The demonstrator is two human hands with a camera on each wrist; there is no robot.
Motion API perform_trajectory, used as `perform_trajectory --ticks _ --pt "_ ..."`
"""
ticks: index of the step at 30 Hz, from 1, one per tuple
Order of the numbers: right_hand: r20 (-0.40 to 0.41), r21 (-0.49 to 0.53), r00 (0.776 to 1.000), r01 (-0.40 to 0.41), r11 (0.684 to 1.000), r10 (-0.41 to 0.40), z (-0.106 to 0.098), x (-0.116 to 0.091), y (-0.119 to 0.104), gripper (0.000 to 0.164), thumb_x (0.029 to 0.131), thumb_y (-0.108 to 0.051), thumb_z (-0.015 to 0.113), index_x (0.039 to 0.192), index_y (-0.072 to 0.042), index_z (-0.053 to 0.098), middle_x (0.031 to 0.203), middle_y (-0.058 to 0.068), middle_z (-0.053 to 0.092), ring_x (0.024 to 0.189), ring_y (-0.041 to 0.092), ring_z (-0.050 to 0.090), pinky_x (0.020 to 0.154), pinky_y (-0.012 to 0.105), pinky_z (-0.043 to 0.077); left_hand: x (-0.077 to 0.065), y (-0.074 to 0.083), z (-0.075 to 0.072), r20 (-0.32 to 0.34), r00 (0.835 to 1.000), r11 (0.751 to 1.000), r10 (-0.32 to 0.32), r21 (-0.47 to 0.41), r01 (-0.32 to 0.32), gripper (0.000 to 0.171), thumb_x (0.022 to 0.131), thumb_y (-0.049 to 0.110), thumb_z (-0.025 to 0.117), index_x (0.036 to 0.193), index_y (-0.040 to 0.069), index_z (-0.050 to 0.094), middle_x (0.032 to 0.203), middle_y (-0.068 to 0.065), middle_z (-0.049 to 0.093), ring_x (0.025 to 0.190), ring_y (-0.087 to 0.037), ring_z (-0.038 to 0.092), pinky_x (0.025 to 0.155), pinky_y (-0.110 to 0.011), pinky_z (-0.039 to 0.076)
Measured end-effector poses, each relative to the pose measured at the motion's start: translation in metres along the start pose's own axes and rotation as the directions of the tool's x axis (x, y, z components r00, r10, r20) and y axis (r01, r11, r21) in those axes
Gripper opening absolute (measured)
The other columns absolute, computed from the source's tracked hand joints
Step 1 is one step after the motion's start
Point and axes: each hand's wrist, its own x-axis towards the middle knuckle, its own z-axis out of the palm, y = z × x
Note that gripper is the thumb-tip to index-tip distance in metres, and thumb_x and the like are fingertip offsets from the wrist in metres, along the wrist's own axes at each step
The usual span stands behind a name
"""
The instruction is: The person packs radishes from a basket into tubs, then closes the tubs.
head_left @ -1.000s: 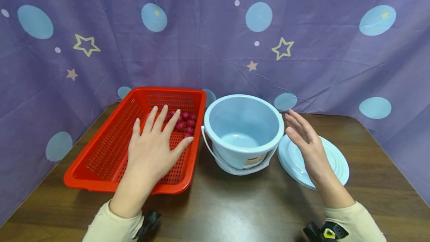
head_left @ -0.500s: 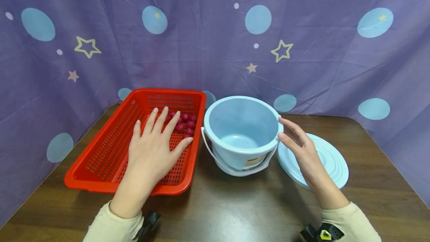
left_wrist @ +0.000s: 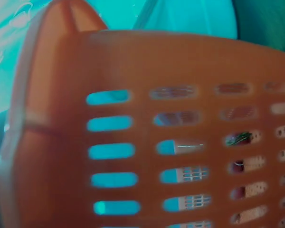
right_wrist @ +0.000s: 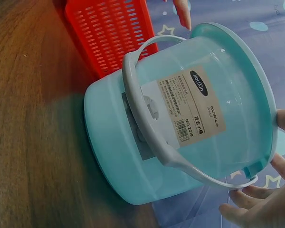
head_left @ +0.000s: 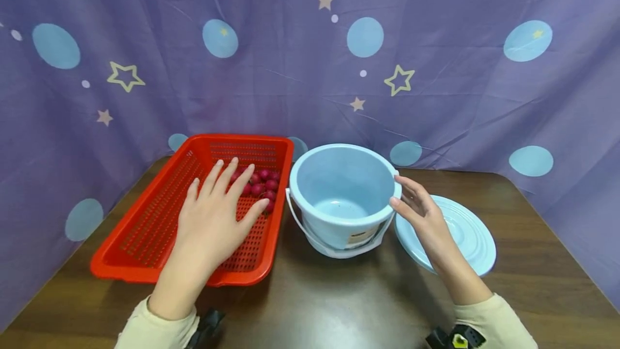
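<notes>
My left hand is held with spread fingers over the red perforated basket. Several small round dark-red radishes lie inside, partly behind the fingers. To the basket's right a light blue bucket stands upright, its white handle hanging down in front. My right hand is at the bucket's right rim; the thumb tip and fingertips touch it near the handle's end without curling round it. In the left wrist view the basket wall fills most of the picture.
A round light blue lid lies on the wooden table, partly behind the right forearm. A purple curtain with stars and dots hangs behind. The bucket's front carries a printed label.
My right hand has moved left from beside the bucket until its fingertips meet the rim. The left hand stays over the basket. The head view has shifted slightly.
</notes>
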Motion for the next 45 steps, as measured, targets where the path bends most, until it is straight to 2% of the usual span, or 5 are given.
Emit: perform_trajectory --ticks 9,23,31,38,45 --pt "0.008 0.017 1.0 0.011 1.0 -0.011 0.002 0.001 0.001 0.058 0.1 -0.027 0.059 0.152 -0.012 0.036 0.159 0.012 0.028 0.145 0.033 0.026 0.115 0.053 0.023 0.008 -0.009 -0.023 0.04 0.995 0.995 0.091 -0.044 -0.09 0.066 0.094 0.052 0.059 0.151 0.022 0.044 0.158 -0.009 0.032 0.147 -0.033 0.023 0.112 -0.06 0.021" --pt "-0.003 0.037 1.0 0.004 0.999 -0.004 0.003 0.004 0.001 0.058 0.101 -0.027 0.058 0.153 -0.013 0.035 0.158 0.011 0.03 0.144 0.032 0.027 0.115 0.051 0.024 0.076 -0.039 -0.036 0.261 0.943 0.945 0.208 -0.304 -0.124 0.055 0.098 0.051 0.055 0.146 0.025 0.05 0.151 -0.005 0.043 0.142 -0.03 0.031 0.112 -0.056 0.026" --pt "-0.003 0.026 1.0 0.002 1.0 -0.002 0.001 0.002 0.003 0.058 0.1 -0.029 0.059 0.152 -0.014 0.037 0.157 0.013 0.031 0.144 0.033 0.028 0.115 0.052 0.023 0.111 -0.048 -0.01 0.38 0.871 0.854 0.31 -0.514 -0.08 0.049 0.097 0.038 0.063 0.141 0.017 0.056 0.144 -0.006 0.051 0.136 -0.026 0.042 0.112 -0.05 0.03" --pt "0.001 0.02 1.0 -0.007 1.0 0.007 -0.001 -0.001 0.007 0.058 0.1 -0.029 0.059 0.152 -0.015 0.037 0.157 0.015 0.031 0.143 0.033 0.029 0.114 0.054 0.024 0.123 -0.057 0.024 0.488 0.813 0.855 0.317 -0.519 -0.021 0.045 0.096 0.028 0.066 0.136 0.009 0.059 0.134 -0.01 0.059 0.127 -0.03 0.05 0.108 -0.048 0.036" --pt "0.008 -0.003 1.0 -0.005 1.0 0.005 0.0 0.003 0.004 0.059 0.099 -0.03 0.061 0.151 -0.015 0.038 0.156 0.016 0.032 0.143 0.035 0.031 0.112 0.055 0.026 0.126 -0.07 0.045 0.52 0.808 0.867 0.276 -0.498 0.025 0.034 0.093 0.022 0.07 0.122 0.006 0.069 0.118 -0.009 0.068 0.105 -0.025 0.058 0.097 -0.043 0.045"
